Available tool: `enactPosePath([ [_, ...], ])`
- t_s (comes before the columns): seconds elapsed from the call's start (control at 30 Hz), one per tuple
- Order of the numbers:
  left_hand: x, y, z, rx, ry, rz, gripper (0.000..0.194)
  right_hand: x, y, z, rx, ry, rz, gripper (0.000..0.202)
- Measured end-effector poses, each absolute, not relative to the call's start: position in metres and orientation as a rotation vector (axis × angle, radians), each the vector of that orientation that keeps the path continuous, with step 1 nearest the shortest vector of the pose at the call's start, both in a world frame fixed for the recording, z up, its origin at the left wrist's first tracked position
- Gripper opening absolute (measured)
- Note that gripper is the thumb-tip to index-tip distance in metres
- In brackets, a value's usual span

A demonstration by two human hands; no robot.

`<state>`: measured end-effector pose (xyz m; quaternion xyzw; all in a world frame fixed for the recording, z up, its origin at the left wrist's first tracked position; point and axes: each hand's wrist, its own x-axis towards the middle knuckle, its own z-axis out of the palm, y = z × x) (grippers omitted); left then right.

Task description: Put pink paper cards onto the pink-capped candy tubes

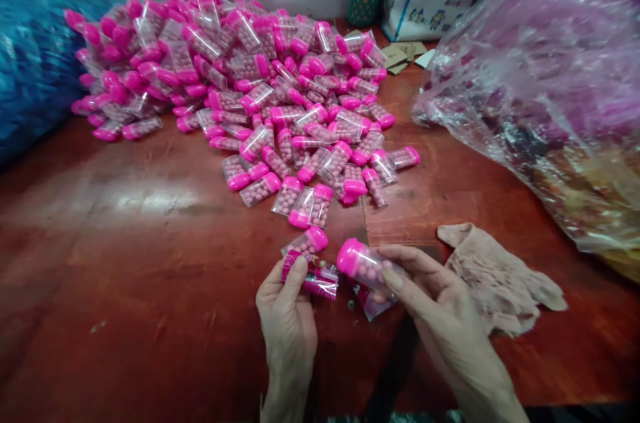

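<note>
Left hand (289, 320) pinches printed magenta wrapper (323, 280); right hand (445, 303) grasps pink-capped candy bottle (367, 264) by its clear body. Pinch lightly: film likely creases.

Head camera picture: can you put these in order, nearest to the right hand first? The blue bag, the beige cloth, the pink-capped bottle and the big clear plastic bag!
1. Pink-capped bottle: held in the right hand.
2. Beige cloth: on the table, just right of that hand.
3. Big clear plastic bag: farther back, right side.
4. Blue bag: far left.
</note>
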<state>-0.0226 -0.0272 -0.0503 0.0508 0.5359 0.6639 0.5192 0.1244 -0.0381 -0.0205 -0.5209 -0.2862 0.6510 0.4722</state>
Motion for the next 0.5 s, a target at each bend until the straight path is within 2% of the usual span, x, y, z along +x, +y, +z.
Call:
enactPosePath([
  [0.33,-0.022,-0.026,-0.049,0.126,1.321,1.588,0.014,0.119,-0.04,-0.01,-1.334,-0.87,1.545,0.019],
  [0.5,-0.023,-0.025,-0.049,0.084,1.331,1.607,0.013,0.126,-0.042,-0.007,-1.354,-0.941,1.404,0.016],
])
